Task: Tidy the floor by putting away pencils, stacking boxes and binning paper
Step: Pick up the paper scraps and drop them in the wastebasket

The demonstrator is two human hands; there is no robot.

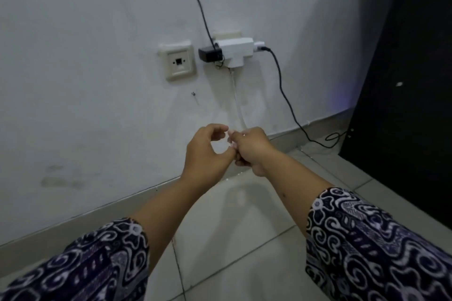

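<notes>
The fingers of the left hand (208, 151) curl into a loose ring, thumb and forefinger bent toward each other with a gap of wall showing through, and nothing can be seen in them; its thumb tip touches the right hand (249, 151), which is closed into a fist with the knuckles turned up, something pale just peeping at its top, too blurred to tell whether it is paper. Both hands meet in the air in front of the wall (85, 68), above the pale floor tiles (244, 239), and both forearms come out of dark patterned sleeves (367, 239). No pencils, boxes or bin show anywhere in view. Behind the hands a white cable (236, 95) hangs down from a white adapter (236, 50) plugged in on the wall, a black charger (209, 54) on its left side, a black cable (285, 95) running from its right side down to the floor, and a beige socket plate (178, 62) just beside it
</notes>
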